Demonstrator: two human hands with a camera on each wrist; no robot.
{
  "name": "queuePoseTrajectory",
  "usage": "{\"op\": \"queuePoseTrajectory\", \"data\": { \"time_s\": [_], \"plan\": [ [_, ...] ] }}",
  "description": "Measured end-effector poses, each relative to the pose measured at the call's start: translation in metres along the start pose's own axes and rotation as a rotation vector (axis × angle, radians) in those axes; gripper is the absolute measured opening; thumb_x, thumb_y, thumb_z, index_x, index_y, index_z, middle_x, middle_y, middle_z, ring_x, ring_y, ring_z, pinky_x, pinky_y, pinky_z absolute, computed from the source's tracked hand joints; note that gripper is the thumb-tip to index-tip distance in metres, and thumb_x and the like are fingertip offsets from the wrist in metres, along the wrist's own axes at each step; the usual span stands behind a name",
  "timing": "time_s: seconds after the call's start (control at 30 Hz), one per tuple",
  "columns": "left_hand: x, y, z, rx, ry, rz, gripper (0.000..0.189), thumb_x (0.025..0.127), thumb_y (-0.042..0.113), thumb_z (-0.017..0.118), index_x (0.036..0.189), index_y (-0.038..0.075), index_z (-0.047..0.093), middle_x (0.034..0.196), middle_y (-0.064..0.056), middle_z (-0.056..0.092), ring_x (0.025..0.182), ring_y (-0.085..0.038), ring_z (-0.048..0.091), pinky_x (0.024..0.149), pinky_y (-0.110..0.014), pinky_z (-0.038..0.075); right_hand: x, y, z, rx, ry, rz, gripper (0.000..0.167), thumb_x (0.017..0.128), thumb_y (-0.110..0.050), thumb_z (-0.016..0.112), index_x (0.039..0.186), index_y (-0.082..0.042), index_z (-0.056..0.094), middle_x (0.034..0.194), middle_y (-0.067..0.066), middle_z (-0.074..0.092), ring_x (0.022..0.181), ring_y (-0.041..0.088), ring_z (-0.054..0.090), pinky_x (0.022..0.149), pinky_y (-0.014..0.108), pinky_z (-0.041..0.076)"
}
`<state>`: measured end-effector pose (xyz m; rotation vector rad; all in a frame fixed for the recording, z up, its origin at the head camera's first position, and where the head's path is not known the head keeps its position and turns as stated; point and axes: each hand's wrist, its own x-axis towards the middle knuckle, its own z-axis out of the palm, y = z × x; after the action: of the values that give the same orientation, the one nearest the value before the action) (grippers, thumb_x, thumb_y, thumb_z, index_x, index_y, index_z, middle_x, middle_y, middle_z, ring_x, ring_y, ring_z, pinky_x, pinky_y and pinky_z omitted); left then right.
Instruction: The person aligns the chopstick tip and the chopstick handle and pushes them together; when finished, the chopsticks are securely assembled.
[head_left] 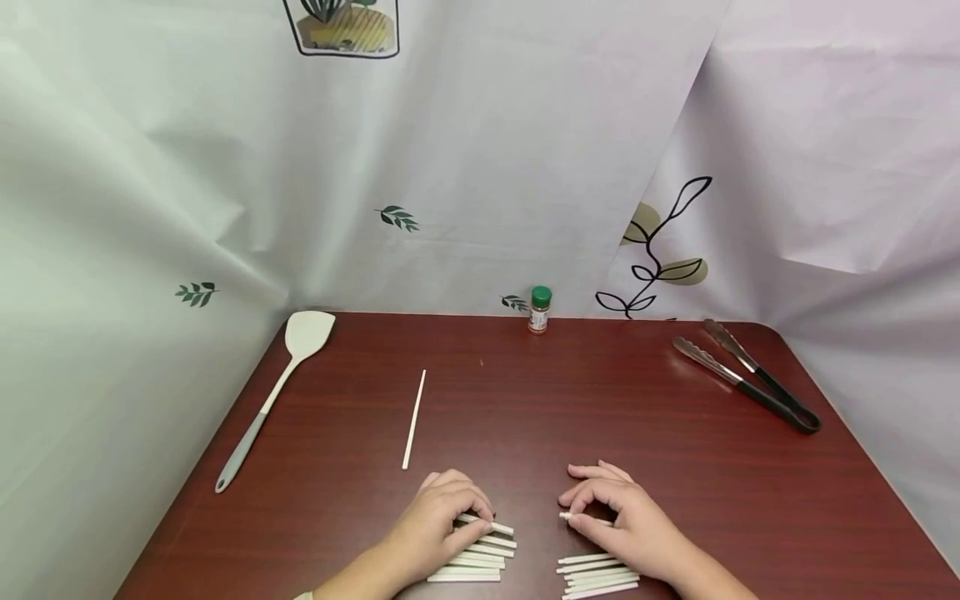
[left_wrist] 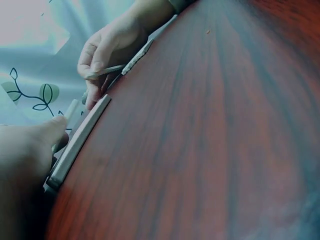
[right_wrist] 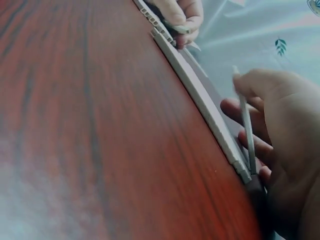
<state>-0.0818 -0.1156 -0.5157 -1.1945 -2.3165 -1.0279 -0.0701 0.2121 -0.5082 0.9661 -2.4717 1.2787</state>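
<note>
Two groups of thin white sticks lie side by side at the table's near edge, a left row (head_left: 468,571) and a right row (head_left: 600,575). Over the far end of the left row, my left hand (head_left: 442,517) pinches a white stick (head_left: 504,528) between thumb and forefinger. Thumb and forefinger of my right hand (head_left: 637,525) pinch another stick (head_left: 564,516), just beyond the right row; its other fingers are spread. In the right wrist view this stick (right_wrist: 248,132) slants along the palm side of the right hand (right_wrist: 295,130).
A single white stick (head_left: 414,419) lies left of centre on the dark red table (head_left: 570,392). A white spatula (head_left: 277,387) is at the left edge, metal tongs (head_left: 750,379) with black handles at the right. A green-capped spice jar (head_left: 539,310) stands at the back by the cloth.
</note>
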Motion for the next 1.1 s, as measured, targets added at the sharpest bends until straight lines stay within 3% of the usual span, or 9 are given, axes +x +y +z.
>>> {"op": "queuePoseTrajectory", "data": {
  "time_s": [0.13, 0.23, 0.37, 0.47, 0.6, 0.8, 0.97, 1.1],
  "plan": [
    [0.001, 0.002, -0.001, -0.025, -0.008, -0.052, 0.013, 0.096, 0.022, 0.079, 0.098, 0.027, 0.068, 0.105, 0.021, 0.07, 0.102, -0.001, 0.061, 0.088, -0.027, 0.042, 0.001, -0.002, 0.005, -0.024, 0.092, 0.079, 0.031, 0.091, -0.01, 0.085, 0.095, -0.036, 0.069, 0.109, -0.014, 0.075, 0.117, 0.024, 0.069, 0.108, 0.02, 0.037],
    [0.0, 0.003, -0.002, -0.028, -0.016, -0.089, 0.01, 0.099, 0.025, 0.076, 0.1, 0.027, 0.067, 0.104, 0.021, 0.069, 0.1, -0.001, 0.061, 0.087, -0.028, 0.043, 0.002, -0.003, 0.011, -0.03, 0.162, 0.066, 0.034, 0.088, -0.003, 0.085, 0.097, -0.032, 0.071, 0.108, -0.009, 0.074, 0.105, 0.018, 0.07, 0.094, 0.018, 0.046],
    [0.0, 0.003, -0.002, 0.003, -0.022, -0.104, 0.007, 0.101, 0.025, 0.072, 0.101, 0.025, 0.066, 0.101, 0.02, 0.067, 0.094, 0.0, 0.06, 0.086, -0.03, 0.044, 0.003, -0.004, 0.018, -0.054, 0.236, -0.032, 0.034, 0.085, 0.004, 0.084, 0.103, -0.023, 0.074, 0.1, -0.008, 0.071, 0.092, 0.01, 0.066, 0.081, 0.018, 0.049],
    [0.0, 0.003, -0.002, 0.03, -0.014, -0.094, 0.004, 0.104, 0.024, 0.07, 0.103, 0.024, 0.066, 0.1, 0.019, 0.066, 0.091, 0.001, 0.059, 0.086, -0.03, 0.044, 0.006, -0.004, 0.021, -0.093, 0.276, -0.132, 0.03, 0.085, 0.001, 0.084, 0.107, -0.019, 0.077, 0.096, -0.009, 0.071, 0.088, 0.009, 0.062, 0.08, 0.02, 0.048],
    [0.002, 0.003, 0.0, 0.075, -0.004, -0.08, 0.006, 0.108, 0.026, 0.064, 0.105, 0.022, 0.067, 0.1, 0.018, 0.065, 0.092, 0.0, 0.061, 0.084, -0.027, 0.047, 0.011, -0.008, 0.02, -0.118, 0.311, -0.274, 0.014, 0.093, -0.008, 0.081, 0.106, -0.013, 0.08, 0.093, -0.008, 0.071, 0.086, 0.011, 0.06, 0.08, 0.023, 0.046],
    [0.008, 0.01, 0.002, 0.136, 0.039, 0.071, 0.009, 0.108, 0.018, 0.062, 0.112, 0.019, 0.069, 0.107, 0.013, 0.068, 0.097, -0.003, 0.066, 0.084, -0.025, 0.048, 0.02, -0.023, 0.023, -0.095, 0.284, -0.457, 0.012, 0.102, -0.015, 0.072, 0.108, -0.008, 0.08, 0.089, -0.005, 0.071, 0.084, 0.014, 0.062, 0.081, 0.029, 0.046],
    [0.011, 0.014, 0.006, 0.137, 0.083, 0.196, 0.012, 0.108, 0.017, 0.061, 0.113, 0.018, 0.071, 0.108, 0.01, 0.071, 0.098, -0.004, 0.068, 0.083, -0.025, 0.049, 0.022, -0.027, 0.028, -0.094, 0.22, -0.559, 0.012, 0.101, -0.016, 0.073, 0.105, -0.007, 0.081, 0.086, -0.007, 0.068, 0.082, 0.011, 0.06, 0.08, 0.028, 0.046],
    [0.011, 0.013, 0.007, 0.124, 0.085, 0.252, 0.011, 0.103, 0.016, 0.066, 0.112, 0.017, 0.072, 0.108, 0.009, 0.072, 0.099, -0.003, 0.07, 0.082, -0.022, 0.05, 0.024, -0.025, 0.029, -0.135, 0.197, -0.607, 0.013, 0.102, -0.017, 0.072, 0.104, -0.008, 0.081, 0.087, -0.007, 0.069, 0.081, 0.01, 0.06, 0.079, 0.029, 0.047]
  ]
}}
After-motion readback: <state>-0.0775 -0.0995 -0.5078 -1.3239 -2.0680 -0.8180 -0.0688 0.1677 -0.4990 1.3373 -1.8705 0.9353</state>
